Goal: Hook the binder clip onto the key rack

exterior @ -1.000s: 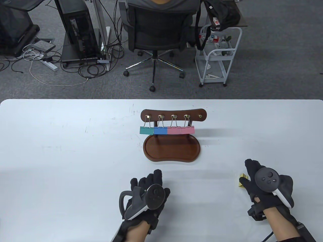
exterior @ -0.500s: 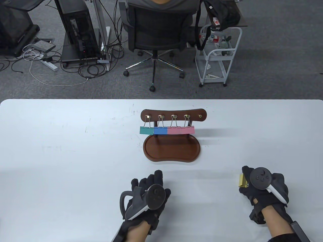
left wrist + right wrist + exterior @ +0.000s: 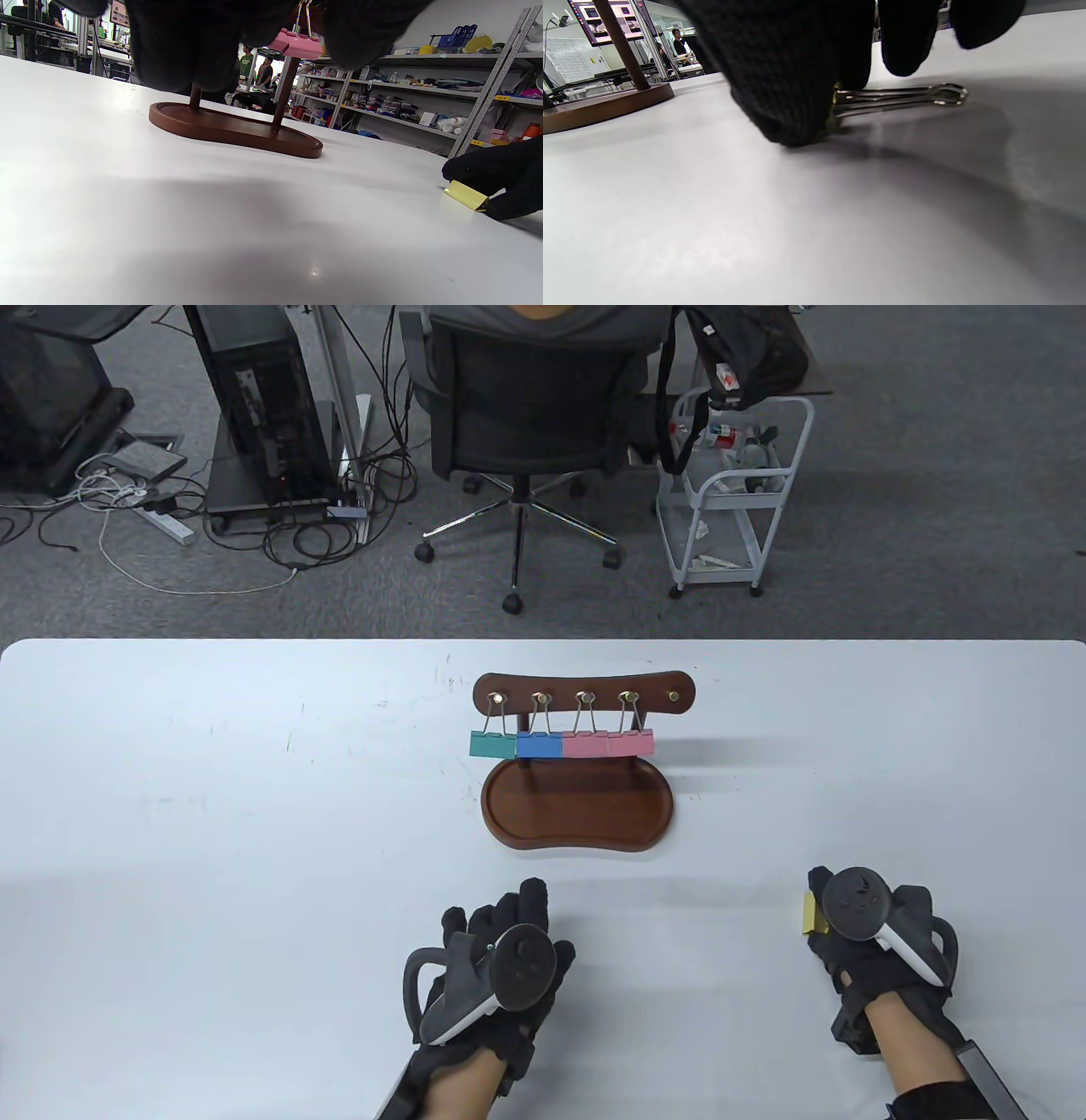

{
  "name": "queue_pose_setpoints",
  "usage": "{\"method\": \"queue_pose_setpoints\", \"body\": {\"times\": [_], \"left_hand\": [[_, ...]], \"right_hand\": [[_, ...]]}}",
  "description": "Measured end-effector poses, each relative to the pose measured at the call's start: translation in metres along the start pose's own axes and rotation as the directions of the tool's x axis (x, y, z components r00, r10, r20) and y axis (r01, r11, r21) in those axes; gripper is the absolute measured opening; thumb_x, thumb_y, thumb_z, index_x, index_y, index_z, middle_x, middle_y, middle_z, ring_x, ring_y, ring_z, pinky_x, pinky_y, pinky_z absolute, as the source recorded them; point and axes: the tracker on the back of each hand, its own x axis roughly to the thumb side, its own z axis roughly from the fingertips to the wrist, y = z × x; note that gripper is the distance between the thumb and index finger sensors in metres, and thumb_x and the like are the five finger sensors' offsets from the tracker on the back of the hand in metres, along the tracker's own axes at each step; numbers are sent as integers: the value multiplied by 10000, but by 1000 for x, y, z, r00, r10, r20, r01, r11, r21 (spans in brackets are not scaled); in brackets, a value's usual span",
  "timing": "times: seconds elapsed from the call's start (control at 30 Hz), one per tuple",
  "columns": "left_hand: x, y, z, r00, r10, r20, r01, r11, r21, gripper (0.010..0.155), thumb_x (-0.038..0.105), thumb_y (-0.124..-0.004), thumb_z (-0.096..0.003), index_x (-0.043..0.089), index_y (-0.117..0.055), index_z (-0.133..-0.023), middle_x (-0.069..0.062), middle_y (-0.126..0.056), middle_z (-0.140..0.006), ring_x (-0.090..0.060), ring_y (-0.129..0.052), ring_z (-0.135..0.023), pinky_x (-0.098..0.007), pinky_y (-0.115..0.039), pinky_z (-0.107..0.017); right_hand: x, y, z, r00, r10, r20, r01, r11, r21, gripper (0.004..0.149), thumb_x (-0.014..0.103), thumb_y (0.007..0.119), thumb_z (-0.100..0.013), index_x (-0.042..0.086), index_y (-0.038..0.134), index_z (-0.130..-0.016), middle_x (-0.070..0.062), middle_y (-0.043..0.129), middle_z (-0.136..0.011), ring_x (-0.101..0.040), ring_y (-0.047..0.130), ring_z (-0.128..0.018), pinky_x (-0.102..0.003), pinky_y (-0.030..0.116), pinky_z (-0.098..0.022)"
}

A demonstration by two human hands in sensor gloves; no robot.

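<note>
Across the white desk (image 3: 254, 814), the largest thing is the brown key rack (image 3: 584, 693), standing at mid-desk on an oval tray base (image 3: 579, 814). Four of its five hooks carry clips: a green clip (image 3: 491, 743), a blue clip (image 3: 539, 745) and two pink clips (image 3: 608, 743) hang side by side; the rightmost hook (image 3: 674, 696) is bare. Near the desk's front edge, the left hand (image 3: 496, 976) rests palm down just in front of the tray, its fingers spread loosely and holding nothing. Well to the right, the right hand (image 3: 878, 933) is down on the desk over the yellow binder clip (image 3: 811, 914). In the left wrist view the thumb and a finger sit on either side of the clip's yellow body (image 3: 466, 195), pinching it. The right wrist view shows the fingers (image 3: 797, 76) pressed on the clip, whose wire handles (image 3: 903, 96) lie flat along the desk.
</note>
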Motion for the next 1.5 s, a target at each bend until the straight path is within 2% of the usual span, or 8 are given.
{"method": "queue_pose_setpoints", "body": {"times": [0.67, 0.93, 1.3, 1.5], "left_hand": [[0, 0, 0, 1000, 3, 0, -3, 1000, -1, 791, 453, -764, -574, -3, -510, -1168, -305, -740, -1094, -583, -780, -941, -809, -446, -695], [3, 0, -1, 1000, -2, 9, 2, 1000, 2, 790, 453, -764, -575, -3, -510, -1168, -304, -740, -1094, -584, -780, -941, -808, -449, -695], [3, 0, -1, 1000, 0, 18, 0, 1000, 10, 791, 454, -765, -575, -2, -510, -1169, -300, -739, -1096, -583, -778, -943, -808, -448, -696], [3, 0, -1, 1000, 2, 25, -2, 1000, 19, 788, 454, -765, -574, 1, -513, -1168, -299, -742, -1095, -580, -781, -943, -807, -451, -696]], "right_hand": [[5, 2, -3, 999, 17, 30, -16, 999, -43, 836, 323, 952, -398, 48, 599, -1105, -276, 766, -1024, -544, 685, -924, -712, 541, -672], [17, -13, 3, 996, 8, 90, -1, 997, -81, 846, 319, 947, -402, 37, 578, -1109, -299, 738, -1024, -564, 690, -905, -722, 546, -662], [71, -49, 28, 958, 20, 285, 20, 990, -139, 848, 337, 932, -416, 11, 572, -1111, -320, 744, -1007, -577, 723, -868, -731, 572, -634], [112, -52, 45, 910, 72, 408, -3, 986, -166, 868, 346, 933, -416, 16, 549, -1121, -320, 756, -999, -572, 742, -856, -729, 587, -627]]}}
